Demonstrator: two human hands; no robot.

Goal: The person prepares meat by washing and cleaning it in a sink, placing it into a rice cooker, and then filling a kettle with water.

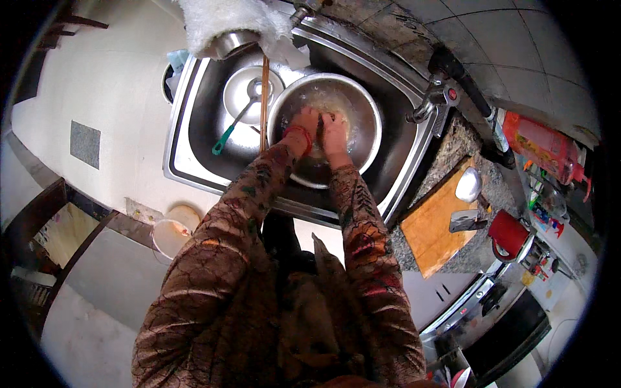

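Both hands are down in a round metal basin that stands in the steel sink and holds cloudy water. My left hand, with a red band at the wrist, is closed with its fingers curled downward. Beside it my right hand is closed too. A small dark thing shows between the fingertips, too hidden to name. Left of the basin, a white bowl holds a spoon with a green handle. Long wooden chopsticks lie between bowl and basin.
A faucet juts over the sink's right side. Further right, a cleaver and a ladle lie on a wooden cutting board, near a red mug. A white towel hangs at the back; a bucket stands lower left.
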